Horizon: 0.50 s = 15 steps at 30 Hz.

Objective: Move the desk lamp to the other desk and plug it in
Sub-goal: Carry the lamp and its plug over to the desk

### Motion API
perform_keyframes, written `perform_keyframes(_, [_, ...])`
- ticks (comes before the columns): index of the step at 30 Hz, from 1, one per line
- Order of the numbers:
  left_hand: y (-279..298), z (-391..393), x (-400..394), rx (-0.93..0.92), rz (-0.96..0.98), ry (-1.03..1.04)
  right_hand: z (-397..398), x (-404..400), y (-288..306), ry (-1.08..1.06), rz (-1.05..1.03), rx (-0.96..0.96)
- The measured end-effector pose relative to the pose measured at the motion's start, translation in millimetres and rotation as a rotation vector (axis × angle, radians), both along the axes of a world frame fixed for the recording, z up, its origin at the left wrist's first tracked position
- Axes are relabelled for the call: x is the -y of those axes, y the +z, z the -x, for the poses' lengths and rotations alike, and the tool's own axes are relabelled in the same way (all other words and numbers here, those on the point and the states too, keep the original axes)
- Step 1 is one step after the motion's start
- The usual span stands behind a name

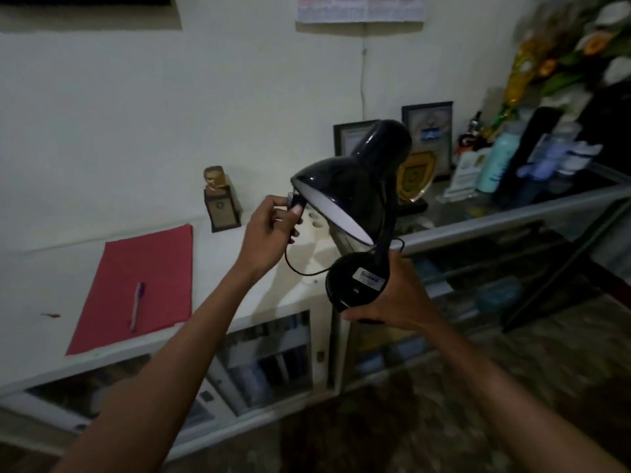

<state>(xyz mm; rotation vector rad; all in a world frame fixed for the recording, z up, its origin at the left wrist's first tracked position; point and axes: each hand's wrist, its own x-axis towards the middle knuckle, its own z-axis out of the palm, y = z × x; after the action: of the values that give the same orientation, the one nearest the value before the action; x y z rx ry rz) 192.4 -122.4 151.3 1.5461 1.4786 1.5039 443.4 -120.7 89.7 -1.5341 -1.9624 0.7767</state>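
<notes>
A black desk lamp (355,186) with a white-lined shade hangs tilted in the air above the right end of a white desk (41,288). My right hand (396,298) grips its round black base (355,281) from below. My left hand (273,227) pinches the lamp's black plug (295,203) just left of the shade's rim. A thin black cord (300,268) loops from the plug down to the base. A white power strip (316,220) lies on the desk right behind the plug, partly hidden by the shade.
A red folder (136,288) with a pen (137,305) lies on the desk's left half. A small bust trophy (222,199) stands by the wall. To the right, a glass counter (512,216) holds framed certificates, a plaque, bottles and flowers.
</notes>
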Motion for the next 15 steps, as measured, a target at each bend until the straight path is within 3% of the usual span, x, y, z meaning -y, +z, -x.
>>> perform_keyframes(8, [-15,-139,-10,0.037,0.044,-0.275,-134,36,-6,-0.277,-0.018,0.001])
perform_keyframes(15, [-4,-269,-84,0.061,0.056,-0.488,-248,13,3,-0.547,-0.055,0.003])
